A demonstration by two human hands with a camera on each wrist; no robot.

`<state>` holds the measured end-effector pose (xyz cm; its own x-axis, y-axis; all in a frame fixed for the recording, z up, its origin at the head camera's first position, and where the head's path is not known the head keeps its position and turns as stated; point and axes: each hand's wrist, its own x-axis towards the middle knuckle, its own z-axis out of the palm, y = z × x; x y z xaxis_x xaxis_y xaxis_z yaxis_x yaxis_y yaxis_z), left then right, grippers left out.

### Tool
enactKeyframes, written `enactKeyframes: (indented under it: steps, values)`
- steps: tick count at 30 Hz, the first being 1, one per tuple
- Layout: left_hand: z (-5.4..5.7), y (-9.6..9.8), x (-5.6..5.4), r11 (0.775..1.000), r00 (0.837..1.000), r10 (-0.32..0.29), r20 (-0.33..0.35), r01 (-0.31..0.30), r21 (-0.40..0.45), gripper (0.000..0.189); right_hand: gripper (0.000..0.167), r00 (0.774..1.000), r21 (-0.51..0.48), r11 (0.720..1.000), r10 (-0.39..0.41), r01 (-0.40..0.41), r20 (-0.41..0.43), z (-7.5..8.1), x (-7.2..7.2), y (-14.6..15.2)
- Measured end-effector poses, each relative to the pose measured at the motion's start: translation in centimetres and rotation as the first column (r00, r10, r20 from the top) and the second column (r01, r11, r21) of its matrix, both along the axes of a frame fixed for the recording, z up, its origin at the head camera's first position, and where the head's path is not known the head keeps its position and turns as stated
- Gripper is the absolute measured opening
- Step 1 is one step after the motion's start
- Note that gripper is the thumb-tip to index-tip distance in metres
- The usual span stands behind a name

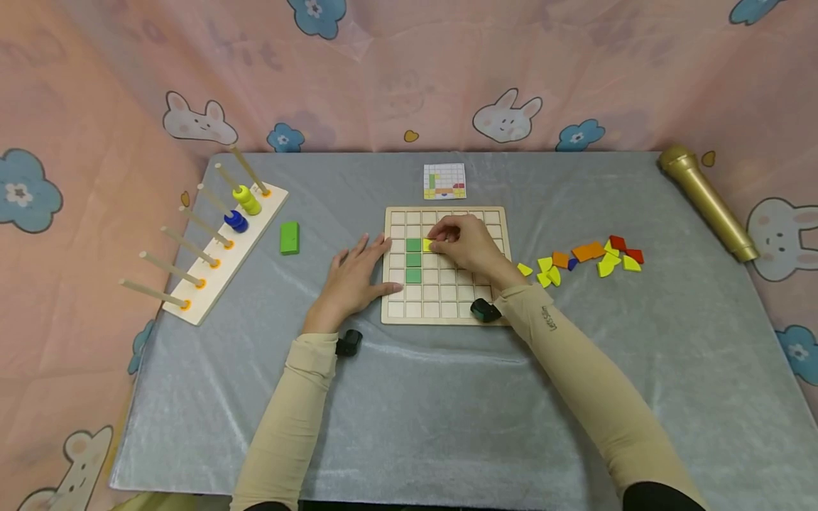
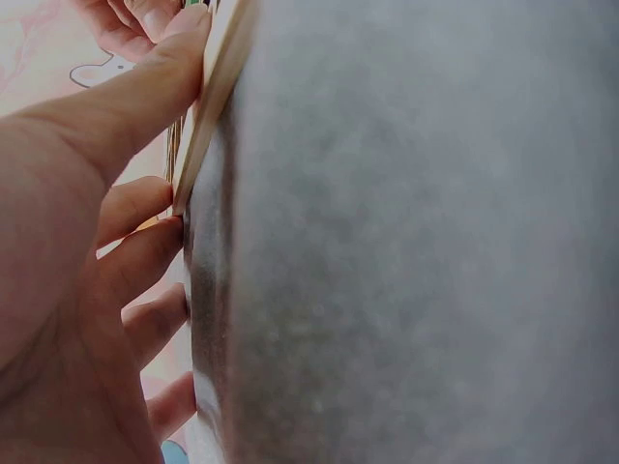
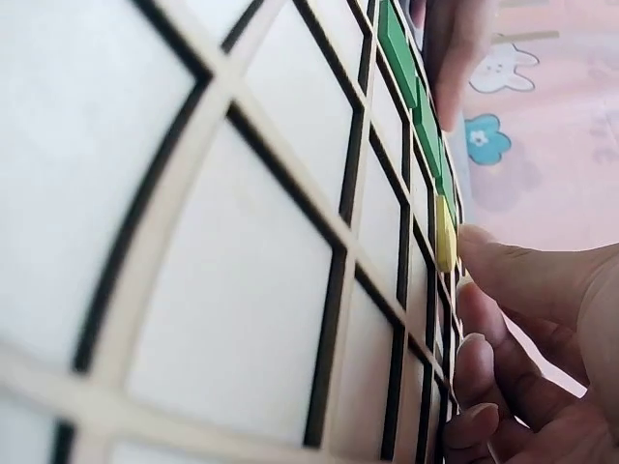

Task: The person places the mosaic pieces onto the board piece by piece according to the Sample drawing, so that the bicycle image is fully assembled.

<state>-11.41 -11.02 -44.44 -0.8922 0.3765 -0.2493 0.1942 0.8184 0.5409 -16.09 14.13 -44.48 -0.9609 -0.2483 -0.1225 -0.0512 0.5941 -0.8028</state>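
Note:
A wooden grid board (image 1: 422, 321) lies on the cloth-covered table. Three green square tiles (image 1: 414, 260) stand in a column in its left part. Beside the top one is a small yellow tile (image 1: 427, 245), pinched at the fingertips of my right hand (image 1: 469, 243). The right wrist view has the thumb against the yellow tile (image 3: 445, 235), at the end of the green row (image 3: 426, 126). My left hand (image 1: 353, 280) rests spread at the board's left edge, its thumb (image 2: 145, 101) on the rim and its fingers loosely extended.
Behind the board lies a pattern card (image 1: 444, 181). To the right are loose yellow, orange, red and blue pieces (image 1: 588, 251) and a gold microphone (image 1: 709, 204). A green block (image 1: 290, 238) and a peg rack (image 1: 214, 284) with rings stand to the left.

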Motion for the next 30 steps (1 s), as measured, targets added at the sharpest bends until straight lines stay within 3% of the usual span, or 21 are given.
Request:
enactKeyframes:
  steps: [10,22,30]
  values:
    - [0.0,0.0,0.0,1.0,1.0,0.0,0.003,0.0,0.003,0.091,0.013,0.997,0.006,0.999,-0.054,0.054,-0.055,0.2,0.9,3.3]
    - [0.1,0.0,0.1,1.0,1.0,-0.003,0.001,0.003,0.009,0.09,0.029,0.985,0.066,0.986,-0.157,0.153,0.069,1.7,2.3,10.4]
    - [0.1,-0.1,0.0,1.0,1.0,-0.009,-0.006,0.009,0.007,0.091,0.032,0.988,0.188,0.976,-0.126,0.108,0.087,2.2,3.3,13.0]
